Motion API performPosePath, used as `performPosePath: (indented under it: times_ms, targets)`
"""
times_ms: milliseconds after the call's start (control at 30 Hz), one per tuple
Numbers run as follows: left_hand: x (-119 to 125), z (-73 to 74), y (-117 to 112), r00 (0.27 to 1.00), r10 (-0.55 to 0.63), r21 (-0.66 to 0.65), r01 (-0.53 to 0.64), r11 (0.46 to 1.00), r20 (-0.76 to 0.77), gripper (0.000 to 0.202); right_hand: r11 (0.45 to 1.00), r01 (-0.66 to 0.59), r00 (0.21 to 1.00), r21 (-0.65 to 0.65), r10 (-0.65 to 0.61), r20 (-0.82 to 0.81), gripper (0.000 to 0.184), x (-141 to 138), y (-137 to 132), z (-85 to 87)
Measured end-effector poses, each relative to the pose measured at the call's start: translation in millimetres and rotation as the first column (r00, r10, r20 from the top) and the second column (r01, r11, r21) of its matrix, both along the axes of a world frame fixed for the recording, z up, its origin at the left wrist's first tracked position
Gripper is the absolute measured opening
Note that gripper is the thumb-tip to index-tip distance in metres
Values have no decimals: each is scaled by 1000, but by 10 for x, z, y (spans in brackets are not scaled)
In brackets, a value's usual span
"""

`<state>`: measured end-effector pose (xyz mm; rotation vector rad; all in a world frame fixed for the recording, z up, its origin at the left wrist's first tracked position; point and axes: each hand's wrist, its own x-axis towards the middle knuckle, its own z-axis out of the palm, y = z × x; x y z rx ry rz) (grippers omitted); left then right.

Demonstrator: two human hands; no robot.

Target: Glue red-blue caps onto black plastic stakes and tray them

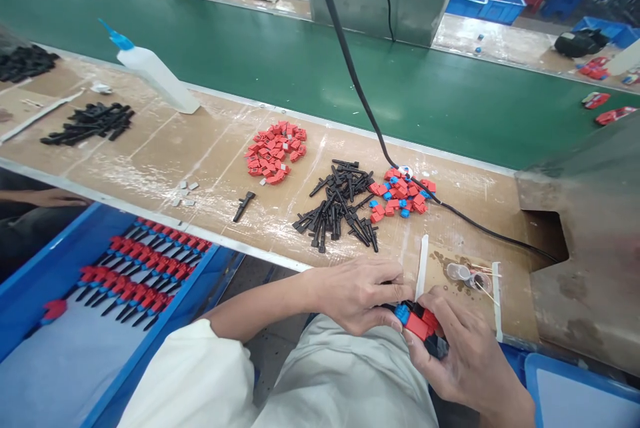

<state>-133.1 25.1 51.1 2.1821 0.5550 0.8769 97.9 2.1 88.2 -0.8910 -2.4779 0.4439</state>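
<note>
My left hand [357, 295] and my right hand [463, 348] meet at the near edge of the workbench, both closed around a small red and blue plastic part [416, 323] with a black piece under it. Just beyond them lies a heap of black plastic pins [340, 205]. To its right sits a pile of red and blue caps [400, 195], and a pile of plain red caps [275, 150] lies farther left.
A blue tray [55, 268] at lower left holds rows of finished red-blue-black pieces [145, 268]. A white squeeze bottle [150, 71], more black parts [90, 123], a black cable [360, 95] and a green conveyor belt [300, 61] lie beyond. Another person's arm [45, 198] rests at far left.
</note>
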Motion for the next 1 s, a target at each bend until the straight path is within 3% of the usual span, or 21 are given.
performPosePath:
  times_ms: [233,433,600,667,700,733,767,800,833,867,1000]
  targets:
    - [-2,4,-113,990,-21,-13,23,1000,138,24,987,35,997,154,-24,-73,19,-86,-145,-80]
    - [-85,31,-169,999,-50,149,50,988,-5,24,979,48,998,198,-40,-43,14,-107,-291,-82]
    - [153,139,-435,959,-48,324,141,936,-279,24,982,172,969,75,-182,166,6,54,-810,-7]
    - [270,112,-528,958,-12,331,111,937,-286,25,963,262,955,-64,-249,164,6,262,-1045,-24]
    - [323,77,-547,969,16,355,75,932,-248,27,928,340,936,-154,-318,149,9,431,-1149,-39]
    - [374,35,-550,976,24,358,57,932,-217,31,858,448,894,-250,-427,135,11,647,-1249,-52]
    - [425,-8,-545,983,25,349,41,936,-184,36,746,579,810,-329,-571,131,13,909,-1349,-64]
    - [475,-48,-537,987,26,337,29,941,-157,43,551,743,641,-379,-750,166,17,1207,-1446,-75]
    - [521,-81,-530,990,18,318,28,948,-140,48,279,873,387,-399,-895,222,22,1529,-1539,-91]
    - [565,-109,-526,992,3,299,36,954,-130,50,116,923,215,-366,-945,245,26,1863,-1624,-114]
    - [716,-191,-533,986,-98,192,123,974,-137,42,-368,902,-304,-226,-913,272,30,3066,-1872,-293]
